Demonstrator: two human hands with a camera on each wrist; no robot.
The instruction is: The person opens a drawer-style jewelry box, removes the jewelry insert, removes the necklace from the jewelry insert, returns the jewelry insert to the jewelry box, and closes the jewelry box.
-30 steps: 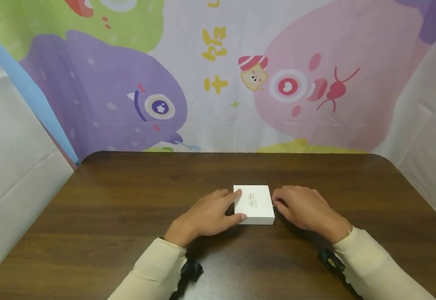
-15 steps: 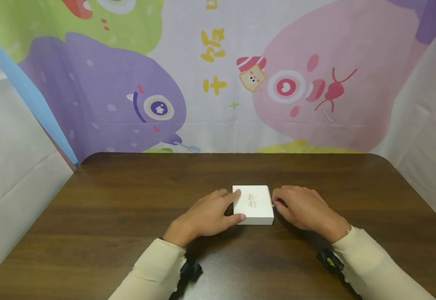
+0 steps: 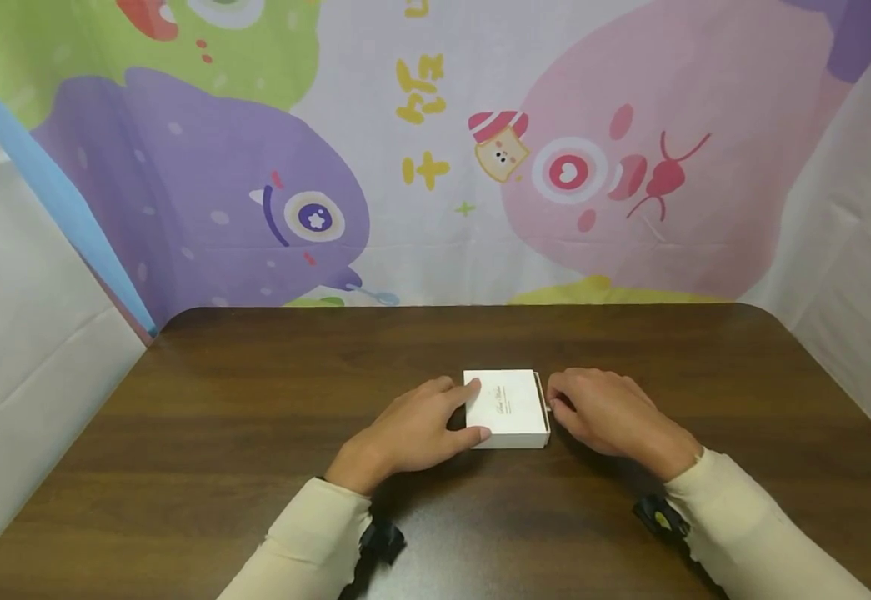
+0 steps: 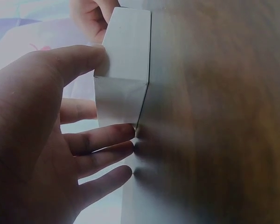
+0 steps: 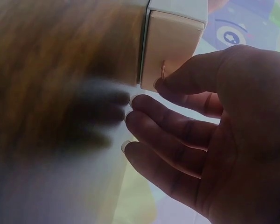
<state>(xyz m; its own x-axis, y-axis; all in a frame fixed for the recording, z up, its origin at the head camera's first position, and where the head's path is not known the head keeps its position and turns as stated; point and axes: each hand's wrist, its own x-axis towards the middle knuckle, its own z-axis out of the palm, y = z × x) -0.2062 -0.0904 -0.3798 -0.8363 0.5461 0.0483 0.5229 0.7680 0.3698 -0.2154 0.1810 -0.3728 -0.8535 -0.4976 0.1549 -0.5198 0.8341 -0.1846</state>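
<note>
A small white drawer-style gift box (image 3: 513, 407) with gold lettering lies on the brown table. My left hand (image 3: 411, 427) grips the box's left end, its thumb at the near edge and index finger over the top. Its other fingertips come down by the table in the left wrist view. At the right end, my right hand (image 3: 609, 412) pinches a short ribbon pull (image 5: 163, 70) between thumb and index finger. That ribbon comes out of the inner drawer (image 5: 171, 42), which juts slightly from its sleeve. The remaining fingers of the right hand are loosely bent beneath, holding nothing.
The brown wooden table (image 3: 255, 375) reaches back to a cartoon-printed curtain (image 3: 435, 250). Pale cloth panels hang on both sides. A dark wrist-worn device (image 3: 382, 542) sits under the left sleeve, with another device (image 3: 660, 518) under the right.
The inner drawer has slid a little to the right out of its sleeve, with the right hand shifting slightly alongside it. The left hand keeps its hold on the box.
</note>
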